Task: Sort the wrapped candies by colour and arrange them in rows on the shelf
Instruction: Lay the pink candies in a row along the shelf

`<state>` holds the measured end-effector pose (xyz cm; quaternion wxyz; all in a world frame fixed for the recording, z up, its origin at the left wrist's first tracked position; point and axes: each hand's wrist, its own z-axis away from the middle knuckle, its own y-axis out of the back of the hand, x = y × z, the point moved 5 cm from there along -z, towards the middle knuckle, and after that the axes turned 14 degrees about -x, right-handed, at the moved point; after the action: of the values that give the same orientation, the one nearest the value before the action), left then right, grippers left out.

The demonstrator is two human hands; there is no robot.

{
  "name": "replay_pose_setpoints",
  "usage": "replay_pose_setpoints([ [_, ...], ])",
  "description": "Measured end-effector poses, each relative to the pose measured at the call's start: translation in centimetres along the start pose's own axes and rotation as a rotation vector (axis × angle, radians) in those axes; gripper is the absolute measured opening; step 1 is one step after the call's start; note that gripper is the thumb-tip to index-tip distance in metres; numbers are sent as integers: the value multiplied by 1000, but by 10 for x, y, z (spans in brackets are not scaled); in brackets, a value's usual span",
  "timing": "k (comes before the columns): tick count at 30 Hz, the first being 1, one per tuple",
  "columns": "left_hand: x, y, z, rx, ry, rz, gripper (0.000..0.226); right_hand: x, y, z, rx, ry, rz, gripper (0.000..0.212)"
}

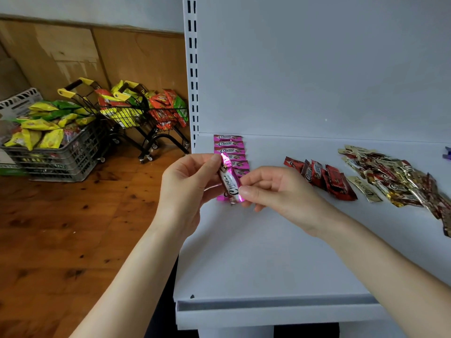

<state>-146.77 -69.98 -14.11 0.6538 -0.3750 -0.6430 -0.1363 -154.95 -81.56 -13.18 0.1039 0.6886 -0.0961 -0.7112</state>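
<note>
Two hands: the left hand pinches the upper crimped end of one pink candy between thumb and fingertips. The right hand pinches its lower end the same way, and the other fingers of both hands are loosely curled.
Pink candy, place: it is held in the air over the near end of the pink row, at the 9 o'clock side of the shelf.
Pink candy, long axis: it runs nearly 12 to 6 o'clock, with the top leaning a little toward 11. The printed face is turned to the camera and the lettering runs along the length.
Pink row: the wrappers overlap from the back wall at 12 o'clock toward 6, each with its long axis 9 to 3. The nearest ones are hidden behind the hands.
Other colours: the red candies lie loose toward 3 o'clock. The gold pile, which has some red mixed in, is farther out the same way.
Risk, orientation: the candy sits crosswise to its row, so without a quarter turn it would likely land askew and break the line.
Risk, grip: only the foil ends are held. I judge the glossy crimps could slip and drop the candy onto the row, shifting the overlapped wrappers.
Risk, edge: the row lies near the shelf's 9 o'clock edge, so a nudged wrapper could slide off to the floor.
</note>
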Motion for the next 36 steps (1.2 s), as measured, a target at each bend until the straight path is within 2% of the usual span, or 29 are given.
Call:
replay_pose_setpoints([
  [2,0,4,-1,-14,6,-62,11,-1,6,2,18,-18,-7,10],
  [5,3,2,0,-75,-34,-162,9,-7,3,4,-69,-32,38,4],
  [7,7,-5,1,-136,-72,-266,15,-9,2,3,-40,-21,35,10],
  [9,10,-10,1,-164,-100,-330,10,-9,3,1,12,-17,5,4],
  [12,10,-4,3,-140,-68,-432,12,-1,7,2,118,-28,-222,9],
  [14,4,0,5,-185,13,-450,17,3,9,4,152,-18,-382,2],
  [16,-1,0,8,-244,80,-404,6,5,9,6,159,-9,-435,7],
  [17,-2,0,10,-252,81,-415,5,7,10,6,163,-7,-403,11],
  [19,-1,2,11,-261,48,-537,12,7,12,9,159,-17,-182,16],
  [22,-2,4,16,-259,-20,-914,13,16,12,13,130,-77,163,13],
  [25,-10,5,23,-195,-61,-1230,31,30,12,14,155,-118,366,8],
  [29,-11,9,28,-126,-72,-1280,39,27,11,16,184,-65,670,20],
  [31,-12,10,29,-129,-72,-1306,42,25,12,18,173,-42,673,22],
  [36,-15,11,27,-140,-50,-1329,38,27,10,14,81,-6,652,10],
])
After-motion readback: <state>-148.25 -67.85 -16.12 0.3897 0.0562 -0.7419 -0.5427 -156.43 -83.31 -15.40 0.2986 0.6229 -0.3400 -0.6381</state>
